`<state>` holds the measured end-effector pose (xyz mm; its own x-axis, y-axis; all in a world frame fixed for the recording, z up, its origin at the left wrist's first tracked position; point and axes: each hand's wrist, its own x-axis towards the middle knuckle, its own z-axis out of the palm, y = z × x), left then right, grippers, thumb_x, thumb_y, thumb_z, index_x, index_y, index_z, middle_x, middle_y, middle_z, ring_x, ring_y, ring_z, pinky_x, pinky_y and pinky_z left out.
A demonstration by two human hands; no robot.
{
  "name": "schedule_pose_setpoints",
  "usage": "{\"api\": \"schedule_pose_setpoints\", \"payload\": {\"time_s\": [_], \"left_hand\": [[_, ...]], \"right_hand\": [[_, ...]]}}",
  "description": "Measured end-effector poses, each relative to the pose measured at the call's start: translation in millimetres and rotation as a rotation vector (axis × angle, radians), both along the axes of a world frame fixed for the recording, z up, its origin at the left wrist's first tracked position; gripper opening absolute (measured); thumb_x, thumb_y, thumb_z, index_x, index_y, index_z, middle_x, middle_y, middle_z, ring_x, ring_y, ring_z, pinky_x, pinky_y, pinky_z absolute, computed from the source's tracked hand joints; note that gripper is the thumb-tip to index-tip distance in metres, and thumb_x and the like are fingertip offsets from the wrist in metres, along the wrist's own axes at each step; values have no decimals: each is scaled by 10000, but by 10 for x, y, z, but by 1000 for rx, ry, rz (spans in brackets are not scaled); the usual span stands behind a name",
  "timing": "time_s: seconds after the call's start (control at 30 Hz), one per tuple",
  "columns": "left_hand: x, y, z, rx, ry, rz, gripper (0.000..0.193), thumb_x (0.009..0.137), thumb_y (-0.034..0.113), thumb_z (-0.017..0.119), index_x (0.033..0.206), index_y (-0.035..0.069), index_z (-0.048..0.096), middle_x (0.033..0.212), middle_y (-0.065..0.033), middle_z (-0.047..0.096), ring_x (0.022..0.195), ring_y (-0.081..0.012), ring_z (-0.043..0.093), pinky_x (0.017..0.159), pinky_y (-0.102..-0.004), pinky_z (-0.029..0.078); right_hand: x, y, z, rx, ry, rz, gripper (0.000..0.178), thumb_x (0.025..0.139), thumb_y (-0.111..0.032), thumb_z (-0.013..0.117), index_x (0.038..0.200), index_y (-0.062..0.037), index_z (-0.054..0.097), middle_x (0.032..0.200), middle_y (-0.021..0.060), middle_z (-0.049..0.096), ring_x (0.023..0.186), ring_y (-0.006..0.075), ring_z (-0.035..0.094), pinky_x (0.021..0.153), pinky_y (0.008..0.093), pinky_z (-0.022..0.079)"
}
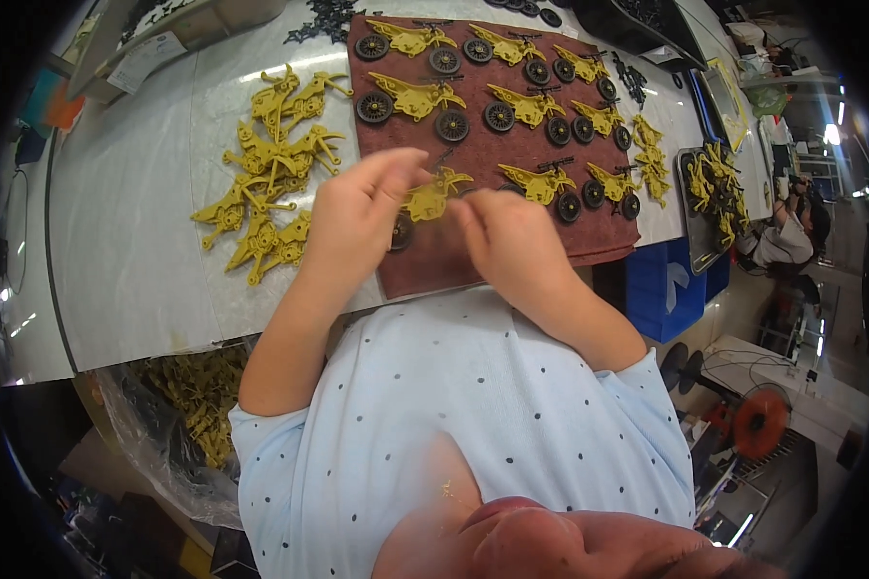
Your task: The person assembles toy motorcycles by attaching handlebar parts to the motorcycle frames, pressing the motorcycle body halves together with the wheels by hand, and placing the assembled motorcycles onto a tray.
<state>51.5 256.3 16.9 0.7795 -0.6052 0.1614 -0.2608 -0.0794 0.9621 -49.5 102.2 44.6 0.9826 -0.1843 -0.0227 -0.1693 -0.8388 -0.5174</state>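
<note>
Two hands work in the head view, your only one: the left hand (365, 205) and the right hand (517, 232) stand apart, either side of one yellow motorbike body (430, 199). That body is over the near-left part of the maroon cloth (420, 268), with a black wheel (402, 233) at its lower left. Your fingers are blurred and partly hide it, so I cannot tell whether either hand is clamped on anything.

To fit parts well here, I'd steady the body with your left hand, line each part up squarely, and press gently, since the thin yellow arms could bend. Mind your right wrist near the neighbouring bike (539, 181).

As for writing, a white label (148, 60) is on the grey bin (208, 27) at upper left, and a white paper (660, 55) by the black tray (637, 29); neither is legible. I can make out no brand on the bikes.
</note>
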Motion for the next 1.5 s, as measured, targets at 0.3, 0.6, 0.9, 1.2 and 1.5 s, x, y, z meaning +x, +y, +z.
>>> {"api": "schedule_pose_setpoints", "payload": {"time_s": [0.3, 0.6, 0.9, 1.2, 1.5], "left_hand": [[168, -224, 124, -652, 1276, -7, 401, 1022, 278, 324, 1109, -59, 525, 1126, -189, 579, 1050, -247, 571, 911, -372, 480], [214, -349, 152, -595, 1209, -35, 396, 1016, 265, 349, 1155, -62, 523, 1120, -146, 586, 1012, -206, 572, 875, -356, 487], [628, -293, 155, -198, 627, 67, 204, 900, 32, 482, 1035, -40, 618, 939, -124, 654, 863, -233, 619, 820, -334, 508], [711, -476, -177, 532, -722, 4, 431, 719, -109, 499, 1090, 36, 662, 1219, -108, 612, 913, -326, 584, 852, -381, 494], [720, -399, -217, 639, -828, -5, 282, 840, 143, 546, 1077, 92, 691, 1217, -30, 621, 914, -248, 584, 801, -351, 506]], "right_hand": [[285, -26, 98, 263, -471, 222, 278, 806, -27, 665, 1082, -32, 636, 963, 116, 561, 809, 256, 592, 686, 337, 490], [508, -212, -15, 228, -526, 311, 276, 742, -22, 703, 1014, -52, 666, 923, 94, 610, 856, 261, 613, 745, 357, 501], [693, -528, 41, 183, -364, 4, 162, 855, -51, 614, 1007, -31, 668, 860, 122, 649, 758, 217, 651, 663, 310, 506], [989, -439, -246, 13, -200, 75, 111, 781, -75, 598, 735, 22, 624, 731, 220, 625, 720, 380, 621, 677, 451, 496], [1040, -270, -339, -68, -109, 56, 107, 753, -54, 579, 709, 36, 616, 704, 243, 623, 685, 402, 628, 658, 460, 520]]}}
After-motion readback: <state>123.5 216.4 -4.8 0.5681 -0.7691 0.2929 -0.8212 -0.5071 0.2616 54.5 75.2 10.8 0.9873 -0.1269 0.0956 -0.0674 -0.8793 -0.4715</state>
